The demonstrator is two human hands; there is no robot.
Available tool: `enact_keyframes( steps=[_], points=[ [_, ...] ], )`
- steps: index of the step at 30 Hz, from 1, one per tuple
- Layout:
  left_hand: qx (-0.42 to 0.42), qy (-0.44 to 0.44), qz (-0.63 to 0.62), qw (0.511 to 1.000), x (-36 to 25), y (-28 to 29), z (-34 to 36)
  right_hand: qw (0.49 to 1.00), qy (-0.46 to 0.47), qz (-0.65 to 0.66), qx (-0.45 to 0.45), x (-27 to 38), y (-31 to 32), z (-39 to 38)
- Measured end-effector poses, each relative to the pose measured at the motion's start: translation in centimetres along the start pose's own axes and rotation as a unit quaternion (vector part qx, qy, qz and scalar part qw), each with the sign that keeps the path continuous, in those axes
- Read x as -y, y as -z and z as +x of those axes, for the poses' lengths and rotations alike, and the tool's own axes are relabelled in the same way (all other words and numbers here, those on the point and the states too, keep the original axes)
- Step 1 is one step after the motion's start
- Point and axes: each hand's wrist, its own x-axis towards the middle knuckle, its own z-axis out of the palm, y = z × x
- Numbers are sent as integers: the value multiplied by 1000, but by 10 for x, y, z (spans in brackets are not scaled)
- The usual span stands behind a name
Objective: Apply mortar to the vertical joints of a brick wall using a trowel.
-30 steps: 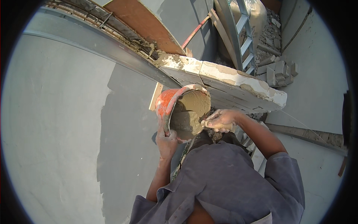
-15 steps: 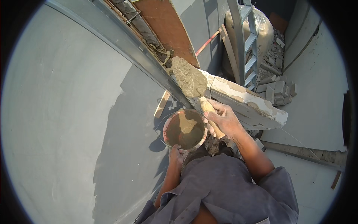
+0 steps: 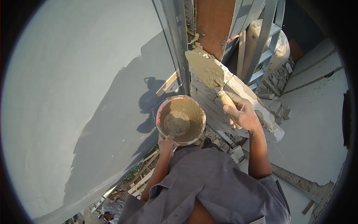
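My right hand is closed round the wooden handle of a trowel. Its broad blade, smeared with wet grey mortar, reaches up and left over the top of a block wall. The blade's tip is close to the foot of a brown board and a metal post. My left hand grips the near rim of a round bucket in front of my body. Mortar coats the bucket's inside, with a mound at the bottom.
A large grey wall panel fills the left side. A small wood strip sticks out by the post. At the upper right a metal ladder leans near a filled sack, rubble and stacked block pieces. Planks lie low left.
Much of the thick mortar load has left the trowel blade, which now shows a thinner smear. The view has turned, and the bucket is tipped so more of its inside shows.
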Motion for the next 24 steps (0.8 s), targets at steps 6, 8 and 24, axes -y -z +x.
enact_keyframes(
  steps=[6,8,24],
  points=[
    [73,-220,236,944,-50,-35,-7,924,13,-381,21,-71,-26,-14],
    [78,-243,269,929,-74,-58,-21,884,45,-465,-17,-109,-62,-12],
    [70,-327,421,843,-54,-74,-45,949,-220,-72,215,-111,-30,-43]
  ],
)
